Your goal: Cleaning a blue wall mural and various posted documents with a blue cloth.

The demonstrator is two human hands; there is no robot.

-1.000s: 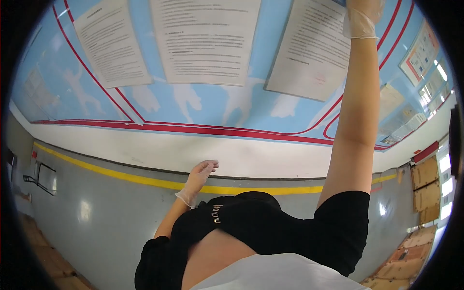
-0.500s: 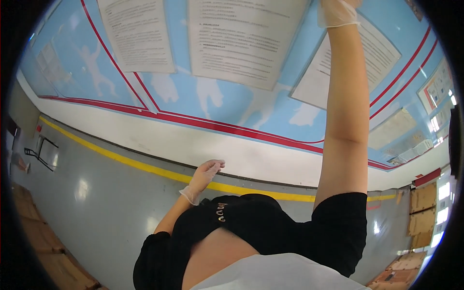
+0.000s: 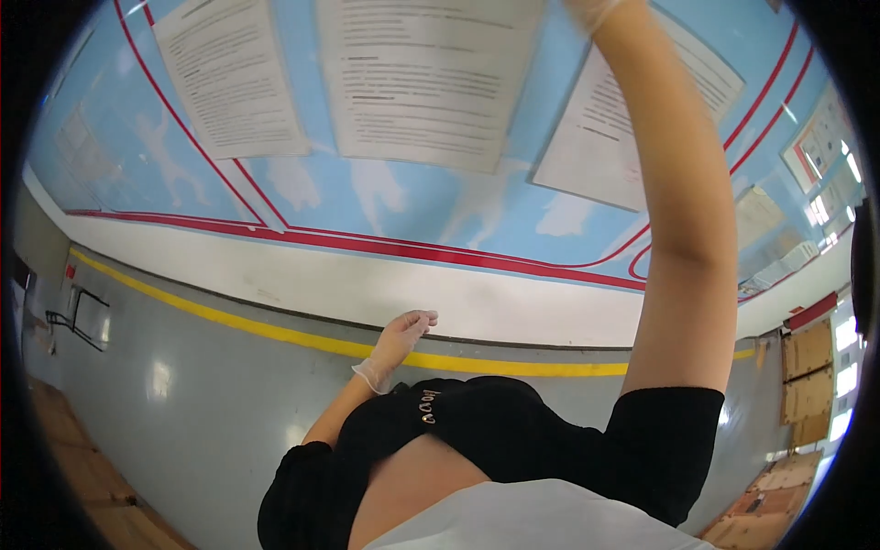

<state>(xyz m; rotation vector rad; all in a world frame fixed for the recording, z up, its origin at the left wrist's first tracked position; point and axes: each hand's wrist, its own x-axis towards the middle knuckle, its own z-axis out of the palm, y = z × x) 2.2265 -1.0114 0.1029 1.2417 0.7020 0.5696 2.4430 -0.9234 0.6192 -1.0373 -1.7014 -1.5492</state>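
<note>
My left hand (image 3: pixel 403 337), in a thin clear glove, hangs low in front of the white strip of wall. Its fingers are curled and pressed together; whatever they may hold is too small or hidden. My right arm stretches up, and only the blurred wrist part of my gloved right hand (image 3: pixel 596 13) shows at the top edge. Its fingers are out of the picture. Beneath that hand a tilted printed sheet (image 3: pixel 591 151) is on the blue wall, partly covered by my forearm. A larger printed sheet (image 3: pixel 417 119) is mounted left of it.
Another printed sheet (image 3: pixel 234 92) is on the wall at upper left. Red lines and white figures decorate the blue wall (image 3: pixel 339 220). A yellow stripe (image 3: pixel 275 332) follows its foot along the grey floor (image 3: pixel 211 403). Brown boxes (image 3: pixel 807 362) stand at right, a black-framed stand (image 3: pixel 82 321) at far left.
My right arm has bent slightly at the elbow, and its hand has shifted left and further out past the top edge. The view has moved a little; my left hand keeps its pose.
</note>
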